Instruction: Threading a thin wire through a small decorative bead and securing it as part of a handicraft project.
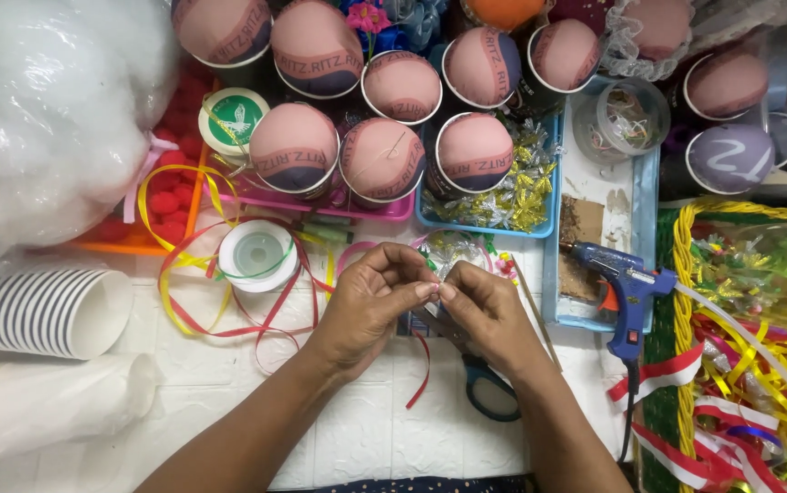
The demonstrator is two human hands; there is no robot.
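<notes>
Thin red ribbon [423, 370] at frame centre, pinched between both hands, tail curling down toward 6 o'clock. Left hand [371, 306] at 9 o'clock of the pinch, thumb and forefinger closed together on the ribbon end. Right hand [485, 315] at 3 o'clock of it, fingertips also clamped, touching the left fingertips. Whether something smaller sits in the pinch: cannot tell.

Scissors [489, 388] under the right wrist at 5 o'clock, handle loop showing. White spool [257, 255] at 10 o'clock of the hands, sitting in loose red and yellow ribbon loops [194, 274]. Blue glue gun [626, 292] at 3 o'clock, lying on a light blue tray [553, 274]. Row of cups topped with pink domes [384, 160] at 12 o'clock. Stack of striped paper cups [42, 310] far out at 9 o'clock, white stuffing [37, 119] at 10 o'clock. Basket of mixed ribbons [750, 347] at 4 o'clock.
</notes>
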